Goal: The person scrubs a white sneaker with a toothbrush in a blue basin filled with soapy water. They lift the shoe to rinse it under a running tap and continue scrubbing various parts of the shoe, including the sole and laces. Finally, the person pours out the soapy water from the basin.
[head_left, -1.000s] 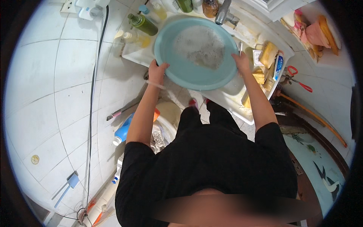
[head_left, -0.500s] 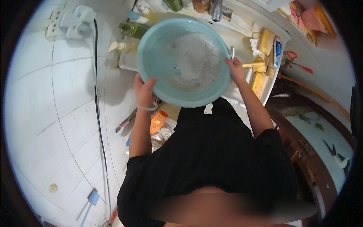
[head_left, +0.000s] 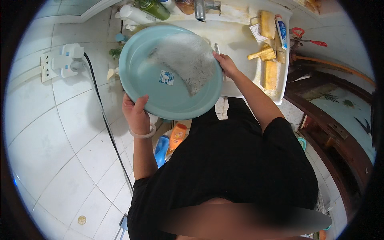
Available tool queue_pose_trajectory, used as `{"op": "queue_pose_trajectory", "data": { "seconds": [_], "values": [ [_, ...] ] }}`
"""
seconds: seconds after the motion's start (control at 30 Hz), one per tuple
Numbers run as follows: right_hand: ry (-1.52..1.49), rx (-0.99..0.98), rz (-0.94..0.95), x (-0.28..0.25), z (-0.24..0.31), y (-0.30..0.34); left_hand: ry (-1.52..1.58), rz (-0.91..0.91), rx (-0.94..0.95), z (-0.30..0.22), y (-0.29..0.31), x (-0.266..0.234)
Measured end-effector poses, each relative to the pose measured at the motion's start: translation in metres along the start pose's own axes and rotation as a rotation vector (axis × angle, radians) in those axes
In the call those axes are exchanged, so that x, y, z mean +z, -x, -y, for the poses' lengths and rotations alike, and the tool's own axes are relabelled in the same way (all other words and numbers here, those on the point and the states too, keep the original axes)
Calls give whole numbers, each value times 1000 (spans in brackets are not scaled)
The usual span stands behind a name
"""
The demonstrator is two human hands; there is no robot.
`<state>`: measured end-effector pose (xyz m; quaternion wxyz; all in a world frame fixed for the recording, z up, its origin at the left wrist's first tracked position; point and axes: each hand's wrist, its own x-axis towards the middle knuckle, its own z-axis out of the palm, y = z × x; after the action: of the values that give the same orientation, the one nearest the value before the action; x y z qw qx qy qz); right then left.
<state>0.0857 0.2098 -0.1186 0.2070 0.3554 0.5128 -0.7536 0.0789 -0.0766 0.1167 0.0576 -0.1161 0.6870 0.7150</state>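
Between my hands is a large light-blue plastic basin [head_left: 160,106], held by its rim over the left part of the white sink [head_left: 236,80]. It tilts, and the foamy, soapy water [head_left: 184,56] has gathered at its far right side. A small blue-and-white sticker [head_left: 167,77] shows on the bared bottom. My left hand [head_left: 137,114], with a pale bangle at the wrist, grips the near left rim with the thumb on top. On the right rim, my right hand [head_left: 227,65] is closed, its fingers partly hidden by the edge.
A metal faucet [head_left: 199,10] stands behind the basin, with several bottles to its left, one a green bottle [head_left: 154,9]. Yellow soap bars [head_left: 271,74] and a toothpaste tube [head_left: 282,32] lie along the sink's right side. A power strip with adapter [head_left: 68,60] is on the left tiled wall.
The basin has moved left in view and tilted more. Its water and foam have run toward the far right, baring the bottom and the sticker. Both hands still hold the rim.
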Motion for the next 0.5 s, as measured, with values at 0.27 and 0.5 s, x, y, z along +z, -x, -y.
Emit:
{"op": "queue_pose_trajectory", "data": {
  "seconds": [0.27,0.5],
  "values": [
    [-213,-40,66,13,-8,-47,-26,-17,-29,-15,3,11],
    [-155,-65,54,14,5,-56,26,-83,-55,-16,5,14]
  ]
}}
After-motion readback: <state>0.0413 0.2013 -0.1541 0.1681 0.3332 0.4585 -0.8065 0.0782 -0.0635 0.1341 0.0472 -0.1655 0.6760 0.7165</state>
